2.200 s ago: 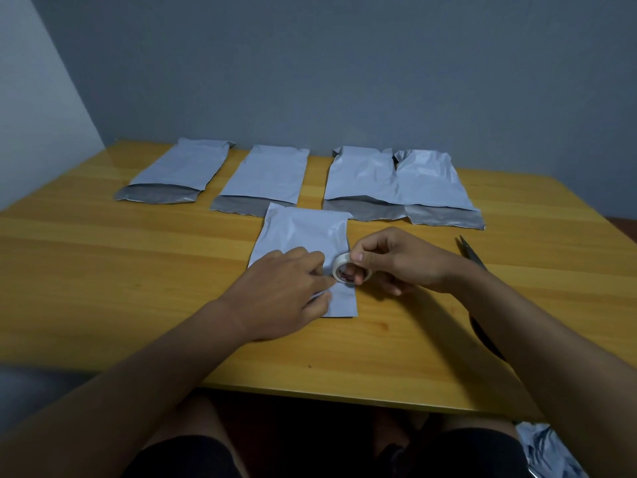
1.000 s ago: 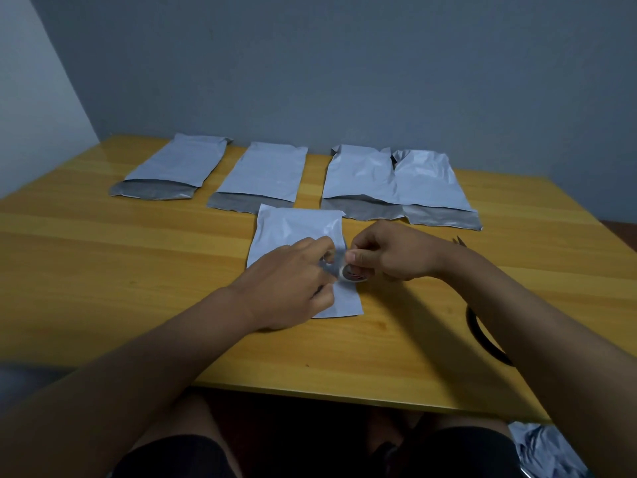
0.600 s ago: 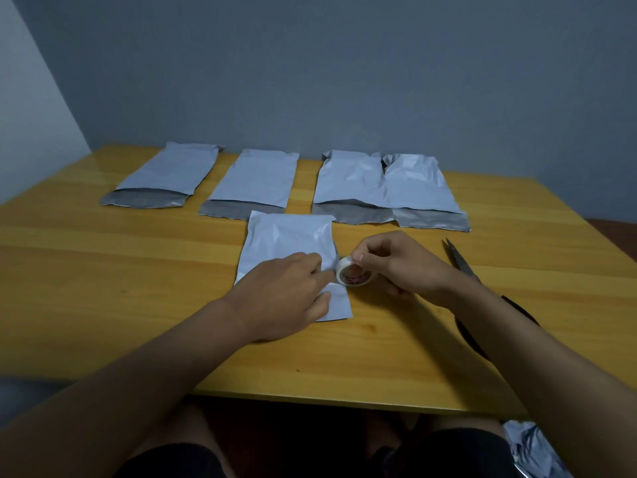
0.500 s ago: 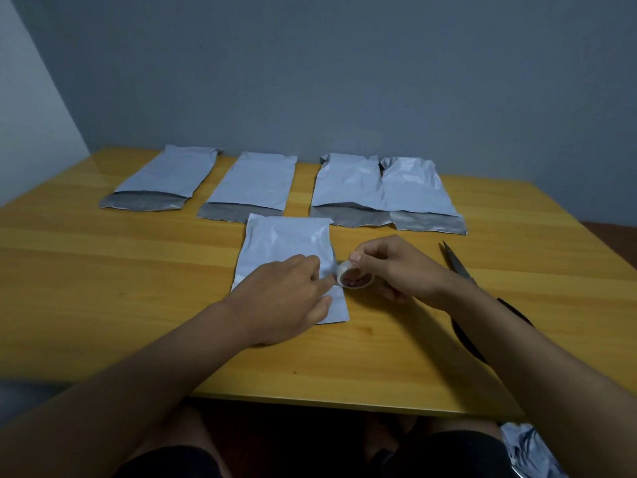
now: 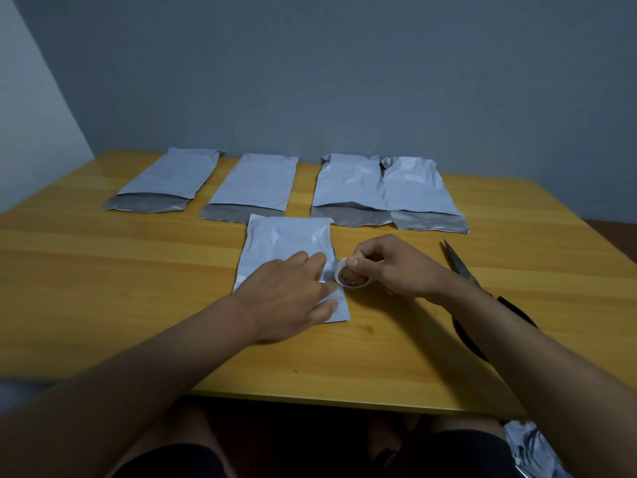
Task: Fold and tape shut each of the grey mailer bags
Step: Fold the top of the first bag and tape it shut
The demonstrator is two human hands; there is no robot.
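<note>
A folded grey mailer bag [image 5: 286,241] lies flat in the middle of the wooden table [image 5: 103,288]. My left hand [image 5: 289,298] lies palm down on its near half, fingers straight, pressing it. My right hand [image 5: 393,267] pinches a small roll of white tape [image 5: 350,279] at the bag's right edge, right beside my left fingertips. Behind it lies a row of several unfolded mailer bags with their dark flaps open toward me, among them the far left bag [image 5: 165,181] and the far right bag [image 5: 420,191].
Scissors [image 5: 460,263] lie on the table to the right, partly hidden under my right forearm. More grey bag material [image 5: 531,450] shows below the table's near right corner. A grey wall stands behind the table.
The roll of tape and both hands stay at the bag's right edge with only small shifts. The view has tilted slightly.
</note>
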